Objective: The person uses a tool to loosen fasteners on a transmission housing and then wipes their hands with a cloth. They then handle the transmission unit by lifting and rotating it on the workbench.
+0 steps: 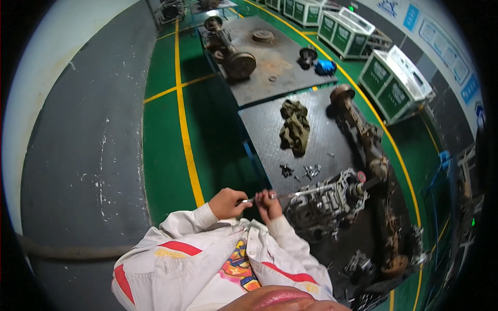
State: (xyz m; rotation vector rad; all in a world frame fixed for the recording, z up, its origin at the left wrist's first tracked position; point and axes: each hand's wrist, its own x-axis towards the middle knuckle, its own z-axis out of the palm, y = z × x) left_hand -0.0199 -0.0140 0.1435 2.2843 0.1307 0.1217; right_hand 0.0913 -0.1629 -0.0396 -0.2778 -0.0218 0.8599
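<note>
Both hands are closed on a long, slim silver wrench-like bar (290, 195), held in front of my body beside the table. My left hand (226, 203) grips its near-left end. My right hand (268, 206) wraps round it farther along. From there the bar runs right towards an open metal gearbox housing (332, 199) on the table's near part. Whether its far tip touches the housing, I cannot tell. Small metal parts (312, 171) and a dark cluster of hardware (286, 170) lie just beyond the housing.
A crumpled olive cloth (295, 129) lies on the dark table (264, 124). A long rusty axle (371, 140) stretches along its right side. Another axle (228, 49) and a blue object (326, 67) sit on the farther table. Green-and-white crates (394, 85) stand at right; a grey wall (98, 155) is left.
</note>
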